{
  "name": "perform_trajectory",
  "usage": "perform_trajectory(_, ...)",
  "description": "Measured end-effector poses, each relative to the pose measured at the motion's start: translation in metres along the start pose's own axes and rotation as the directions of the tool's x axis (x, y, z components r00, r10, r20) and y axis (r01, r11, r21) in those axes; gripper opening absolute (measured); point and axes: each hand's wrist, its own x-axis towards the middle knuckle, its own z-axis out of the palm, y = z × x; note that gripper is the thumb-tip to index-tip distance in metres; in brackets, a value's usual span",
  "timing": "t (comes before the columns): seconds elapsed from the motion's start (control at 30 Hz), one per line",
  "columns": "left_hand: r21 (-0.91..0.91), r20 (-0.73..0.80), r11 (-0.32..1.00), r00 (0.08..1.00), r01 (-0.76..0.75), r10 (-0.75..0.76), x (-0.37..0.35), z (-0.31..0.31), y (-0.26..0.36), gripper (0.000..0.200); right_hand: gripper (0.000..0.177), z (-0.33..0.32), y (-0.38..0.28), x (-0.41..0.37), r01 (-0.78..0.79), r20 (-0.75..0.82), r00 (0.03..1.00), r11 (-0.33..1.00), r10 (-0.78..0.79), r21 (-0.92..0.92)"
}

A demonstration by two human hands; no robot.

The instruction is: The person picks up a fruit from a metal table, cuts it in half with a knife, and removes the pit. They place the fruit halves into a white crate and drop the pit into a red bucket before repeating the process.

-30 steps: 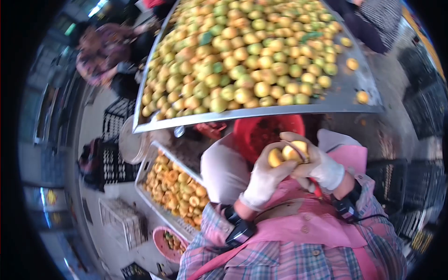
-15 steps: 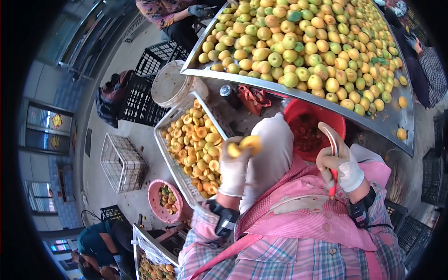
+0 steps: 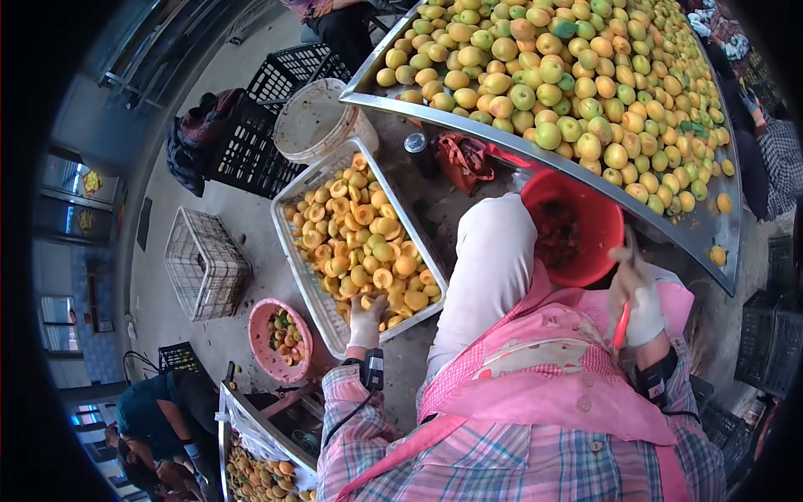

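Observation:
My left hand [image 3: 365, 325], in a pale glove, is down at the near edge of a white plastic crate [image 3: 291, 243] heaped with halved apricots [image 3: 358, 243]. Its fingers curl about an apricot half [image 3: 368, 303] among the others. Over my lap, my right hand [image 3: 640, 305], also gloved, is closed around a red-handled tool [image 3: 621, 325]; motion blurs its upper end. A red basin [image 3: 598, 209] holding dark red-brown bits stands just beyond that hand.
A metal table [image 3: 468, 125] piled with whole apricots [image 3: 569, 100] spans the far side. Left of the crate are a pink basin [image 3: 258, 351], a wire-like white basket [image 3: 205, 268], a white bucket [image 3: 314, 125] and black crates [image 3: 251, 155]. A person [image 3: 163, 427] bends at lower left.
My left hand has moved left and down from above my knee, carrying apricot halves into the crate. The right hand with the tool has shifted slightly, and the view has turned a little.

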Motion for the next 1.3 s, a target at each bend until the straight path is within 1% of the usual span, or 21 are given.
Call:
perform_trajectory(0.03,0.007,0.131,1.000,0.991,0.011,-0.011,-0.003,0.002,0.009,0.043,0.029,0.002,-0.004,0.007,0.157,-0.139,0.977,0.986,-0.163,-0.052)
perform_trajectory(0.07,0.010,0.147,1.000,0.989,0.008,-0.010,-0.007,0.009,0.017,0.043,0.028,0.004,-0.007,0.011,0.303,-0.266,0.907,0.945,-0.326,-0.126)
perform_trajectory(0.13,-0.145,0.365,0.989,0.930,0.014,0.041,-0.032,0.041,0.055,0.060,0.028,0.007,-0.009,0.005,0.342,-0.327,0.868,0.928,-0.373,-0.150)
perform_trajectory(0.2,-0.204,0.504,0.978,0.861,0.042,0.068,-0.058,0.078,0.088,0.070,0.029,-0.005,0.008,-0.002,0.137,-0.026,0.990,0.990,-0.138,-0.037)
perform_trajectory(0.27,-0.246,0.630,0.969,0.766,0.038,0.129,-0.079,0.115,0.109,0.071,0.031,-0.007,0.016,-0.018,0.038,0.112,0.993,0.997,-0.045,0.061)
perform_trajectory(0.3,-0.231,0.679,0.972,0.721,0.034,0.136,-0.086,0.132,0.115,0.068,0.031,0.000,0.007,-0.027,-0.060,0.099,0.993,0.998,0.057,0.020)
perform_trajectory(0.4,-0.132,0.777,0.991,0.623,0.025,0.088,-0.113,0.181,0.133,0.060,0.027,-0.017,0.015,-0.025,-0.146,0.132,0.983,0.982,0.131,0.118)
perform_trajectory(0.47,-0.083,0.832,0.994,0.553,0.065,0.034,-0.123,0.213,0.134,0.058,0.028,-0.018,-0.001,-0.025,-0.039,0.061,0.998,0.998,0.035,0.054)
perform_trajectory(0.53,-0.041,0.901,0.990,0.434,0.131,-0.020,-0.142,0.249,0.136,0.059,0.028,-0.012,-0.028,-0.022,0.091,-0.025,0.996,0.976,-0.088,0.197)
perform_trajectory(0.6,0.049,0.907,0.986,0.406,0.159,-0.111,-0.164,0.284,0.134,0.055,0.029,-0.008,-0.054,-0.018,0.327,-0.089,0.945,0.898,-0.315,0.294)
perform_trajectory(0.67,0.152,0.916,0.978,0.350,0.146,-0.195,-0.173,0.308,0.123,0.049,0.029,0.005,-0.079,-0.023,0.491,-0.192,0.871,0.795,-0.452,0.355)
perform_trajectory(0.73,0.260,0.904,0.964,0.337,0.054,-0.262,-0.185,0.329,0.116,0.043,0.037,0.010,-0.096,-0.026,0.625,-0.192,0.777,0.771,-0.600,0.119)
perform_trajectory(0.8,0.303,0.897,0.952,0.350,-0.048,-0.268,-0.201,0.345,0.114,0.036,0.027,0.011,-0.095,-0.021,0.677,-0.198,0.733,0.674,-0.650,0.294)
perform_trajectory(0.9,0.360,0.878,0.931,0.361,-0.062,-0.315,-0.210,0.358,0.113,0.035,0.020,0.010,-0.090,-0.020,0.694,-0.229,0.719,0.700,-0.657,0.168)
perform_trajectory(1.07,0.378,0.857,0.923,0.406,-0.074,-0.319,-0.209,0.366,0.111,0.037,0.016,-0.004,-0.076,-0.006,0.661,-0.183,0.750,0.713,-0.636,0.233)
perform_trajectory(1.1,0.379,0.856,0.923,0.407,-0.072,-0.320,-0.208,0.366,0.108,0.037,0.012,-0.007,-0.072,-0.003,0.723,-0.145,0.685,0.690,-0.714,0.018)
perform_trajectory(1.13,0.342,0.872,0.928,0.419,-0.150,-0.254,-0.206,0.364,0.103,0.037,0.007,-0.007,-0.071,-0.001,0.757,-0.085,0.621,0.624,-0.779,-0.194)
perform_trajectory(1.17,0.302,0.886,0.925,0.425,-0.229,-0.184,-0.203,0.364,0.099,0.038,0.009,-0.006,-0.073,-0.003,0.711,-0.049,0.700,0.702,-0.712,-0.042)
perform_trajectory(1.2,0.300,0.886,0.926,0.426,-0.229,-0.182,-0.199,0.365,0.095,0.038,0.012,-0.010,-0.072,0.002,0.810,0.039,0.532,0.495,-0.846,-0.316)
perform_trajectory(1.27,0.239,0.917,0.839,0.399,-0.488,-0.029,-0.191,0.364,0.088,0.040,0.013,-0.009,-0.059,0.010,0.796,0.037,0.484,0.422,-0.874,-0.434)
perform_trajectory(1.3,0.291,0.903,0.778,0.429,-0.556,-0.031,-0.190,0.364,0.089,0.042,0.013,-0.006,-0.066,0.010,0.796,0.039,0.487,0.425,-0.873,-0.432)
